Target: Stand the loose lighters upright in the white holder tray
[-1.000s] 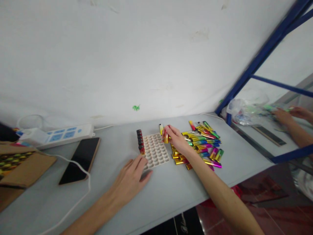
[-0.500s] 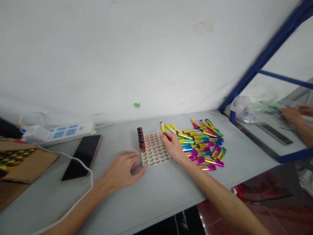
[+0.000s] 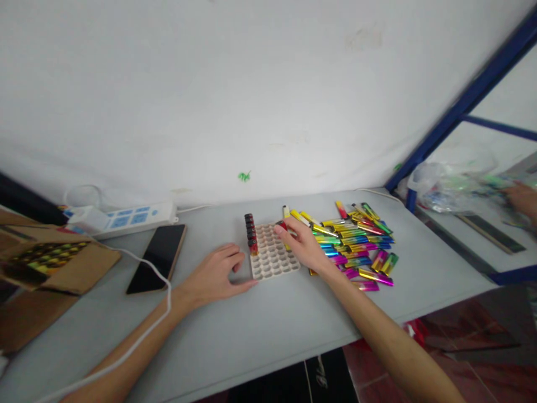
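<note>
A white tray of round holes (image 3: 274, 262) lies on the grey table. Along its left edge, several lighters with black tops (image 3: 251, 232) stand upright in a row. My left hand (image 3: 220, 271) rests on the table beside the tray, fingers loosely curved and apart, thumb at the near left corner. My right hand (image 3: 305, 244) is over the tray's right part, its fingers pinching a red and yellow lighter (image 3: 282, 225); the hand partly covers this lighter. Right of the tray spreads a pile of shiny, many-coloured lighters (image 3: 356, 246).
At left are an open cardboard box (image 3: 84, 268) of lighters, a power strip (image 3: 142, 217), a phone (image 3: 157, 260) and a white cable (image 3: 168, 291) crossing my left forearm. A blue metal frame (image 3: 440, 134) stands at right; beyond it, another person's hand (image 3: 522, 198) is near plastic bags.
The view has shifted, so things sit slightly farther right. In my right hand the lighter now shows more, raised over the tray. My left hand stays beside the tray.
</note>
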